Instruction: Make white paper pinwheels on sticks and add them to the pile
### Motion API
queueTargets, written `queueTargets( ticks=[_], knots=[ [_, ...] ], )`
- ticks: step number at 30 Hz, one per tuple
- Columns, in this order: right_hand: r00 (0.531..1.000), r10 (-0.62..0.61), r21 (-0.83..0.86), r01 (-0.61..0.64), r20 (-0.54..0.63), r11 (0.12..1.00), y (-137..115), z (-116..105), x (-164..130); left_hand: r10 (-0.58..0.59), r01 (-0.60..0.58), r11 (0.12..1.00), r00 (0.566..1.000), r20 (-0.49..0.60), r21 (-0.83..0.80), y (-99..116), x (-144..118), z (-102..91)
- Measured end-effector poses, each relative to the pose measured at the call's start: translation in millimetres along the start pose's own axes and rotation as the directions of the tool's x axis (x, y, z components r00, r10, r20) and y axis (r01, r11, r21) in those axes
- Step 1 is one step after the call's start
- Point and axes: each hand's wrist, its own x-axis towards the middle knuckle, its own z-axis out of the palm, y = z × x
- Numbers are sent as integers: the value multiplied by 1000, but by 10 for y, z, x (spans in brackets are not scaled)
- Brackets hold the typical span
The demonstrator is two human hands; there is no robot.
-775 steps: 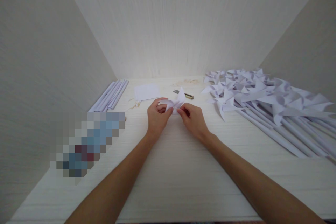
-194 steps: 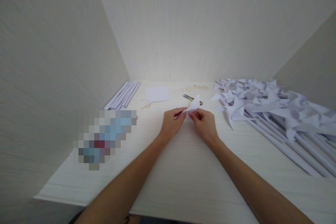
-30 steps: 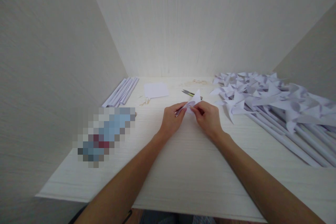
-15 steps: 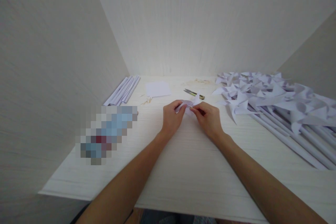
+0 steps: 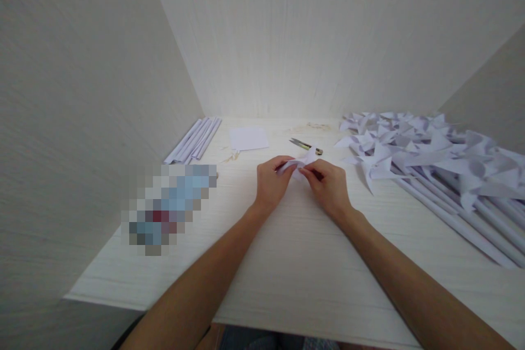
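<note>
Both hands meet above the middle of the table, working on a white paper pinwheel [image 5: 304,161] with curled blades. My left hand [image 5: 273,181] pinches it from the left between thumb and fingers. From the right, my right hand [image 5: 330,186] has thumb and forefinger closed at the pinwheel's centre; whether a small fastener sits between them is too small to tell. Just behind the hands lies a pair of thread snips [image 5: 305,146] on the tabletop.
At the right lies a heap of finished paper pinwheels [image 5: 435,147] on rolled paper sticks [image 5: 455,219]. Rolled paper tubes [image 5: 194,139] lie back left, beside a stack of white paper [image 5: 249,138]. A blurred-out bluish object [image 5: 176,197] is at the left. Walls enclose the table [image 5: 295,279].
The view has shifted slightly. Both hands stay at the pinwheel, whose upper blade now shows a little more clearly between the fingers.
</note>
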Motion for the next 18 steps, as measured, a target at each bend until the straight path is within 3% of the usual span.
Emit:
queueTargets(
  ticks=[18],
  knots=[
    [995,54,112,-63,81,992,-38,-28,20,-18,18,999,1000,-1,-36,-5,1,2]
  ],
)
